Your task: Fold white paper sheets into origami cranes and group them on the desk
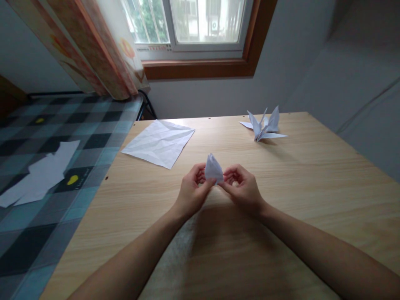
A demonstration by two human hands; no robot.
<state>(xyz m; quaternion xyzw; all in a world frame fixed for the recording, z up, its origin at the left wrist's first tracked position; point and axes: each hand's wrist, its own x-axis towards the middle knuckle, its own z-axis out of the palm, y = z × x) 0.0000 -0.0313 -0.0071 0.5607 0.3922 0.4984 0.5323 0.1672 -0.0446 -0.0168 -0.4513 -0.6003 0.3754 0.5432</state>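
Your left hand (192,189) and right hand (240,187) meet just above the middle of the wooden table (312,200), both closed in a pinch on one small folded paper piece (213,168). It stands upright between your fingertips, pointed end up (which fold stage it is, you can't tell from here). Left thumb and fingers grip its lower left edge, right thumb and fingers grip the lower right; the two hands nearly touch under it. Both forearms come in low from the near table edge.

Beyond your left hand a creased, unfolded white sheet (159,142) lies flat on the table near its left edge. Further off to the right, well apart from your hands, a finished paper crane (264,126) sits on the tabletop with wings up. Left of the table, loose white paper scraps (40,173) rest on a checked bedcover (93,121). A patterned curtain (103,54) hangs beside the window (190,25).
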